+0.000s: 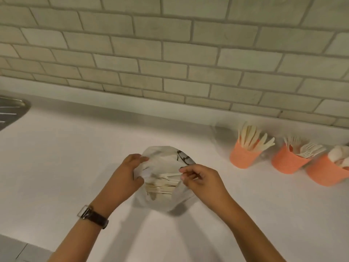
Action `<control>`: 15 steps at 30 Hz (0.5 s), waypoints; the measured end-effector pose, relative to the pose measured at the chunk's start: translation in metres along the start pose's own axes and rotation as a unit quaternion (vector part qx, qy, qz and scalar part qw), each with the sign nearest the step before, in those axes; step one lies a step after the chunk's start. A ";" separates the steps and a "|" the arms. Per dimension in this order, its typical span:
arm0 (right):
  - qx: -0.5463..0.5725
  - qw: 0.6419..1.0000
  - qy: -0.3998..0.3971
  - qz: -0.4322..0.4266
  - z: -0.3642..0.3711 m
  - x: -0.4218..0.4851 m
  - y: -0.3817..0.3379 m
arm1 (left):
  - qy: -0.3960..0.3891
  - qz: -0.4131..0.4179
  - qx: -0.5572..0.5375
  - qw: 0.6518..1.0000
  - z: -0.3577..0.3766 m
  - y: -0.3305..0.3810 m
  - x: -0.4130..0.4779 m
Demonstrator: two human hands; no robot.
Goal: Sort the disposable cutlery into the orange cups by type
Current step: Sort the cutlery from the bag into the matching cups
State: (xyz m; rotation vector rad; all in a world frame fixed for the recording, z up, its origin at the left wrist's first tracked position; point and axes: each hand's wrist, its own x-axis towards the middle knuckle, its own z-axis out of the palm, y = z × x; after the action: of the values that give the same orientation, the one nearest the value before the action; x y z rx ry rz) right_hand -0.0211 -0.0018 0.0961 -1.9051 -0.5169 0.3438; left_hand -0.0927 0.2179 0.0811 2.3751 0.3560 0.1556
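Holding open a white plastic bag (pixel 164 159) in the middle of the white tabletop (pixel 75 157), both grips busy at its mouth. Left grip (pixel 132 173) curled round the bag's left rim, fingers over the top, thumb below, plastic pinched between them. Right grip (pixel 200 178) narrow, thumb and fingertips nipping the right rim of the opening.

Inside the bag, between the two grips, a flat stack of pale disposable cutlery (pixel 162 184), lying crosswise, types too blurred to tell apart. Dark printed marking on the bag's far side.

Over to the right, near the wall, three orange cups in a row, just beside one another. Nearest the bag, the first cup (pixel 243 158), bristling with pale knives (pixel 253 138), blades up. Next along, the middle cup (pixel 289 163), packed with forks (pixel 307 150), tines fanning out to the right. Last, the third cup (pixel 324 173), cut off by the frame edge, showing rounded spoon bowls (pixel 338 157).

Dark-strapped wristwatch (pixel 92 216) on the left wrist. Pale brick-pattern wall (pixel 170 53) behind, and the corner of a metal sink (pixel 11 112) at far left.
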 end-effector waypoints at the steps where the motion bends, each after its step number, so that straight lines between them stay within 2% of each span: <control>1: -0.030 0.999 -0.019 -0.008 0.011 0.007 -0.002 | -0.006 0.009 -0.018 1.000 0.001 0.000 -0.004; 4: -0.157 0.981 -0.111 -0.019 0.042 0.028 -0.001 | -0.020 0.010 -0.073 0.997 0.004 -0.002 -0.018; 7: -0.367 0.905 -0.215 0.021 0.058 0.044 0.011 | -0.016 0.002 -0.122 0.992 0.009 -0.007 -0.030; 9: -0.459 0.853 -0.242 0.048 0.064 0.049 0.015 | -0.010 -0.003 -0.143 0.990 0.011 -0.011 -0.035; 15: -0.490 0.838 -0.228 0.071 0.077 0.060 0.019 | 0.003 0.004 -0.167 0.986 0.012 -0.021 -0.039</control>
State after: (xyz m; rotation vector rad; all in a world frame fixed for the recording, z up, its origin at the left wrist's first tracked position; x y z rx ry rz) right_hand -0.0011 0.0839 0.0501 -2.8865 -1.0021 0.7408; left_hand -0.1322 0.2132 0.0573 2.0458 0.2964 0.2085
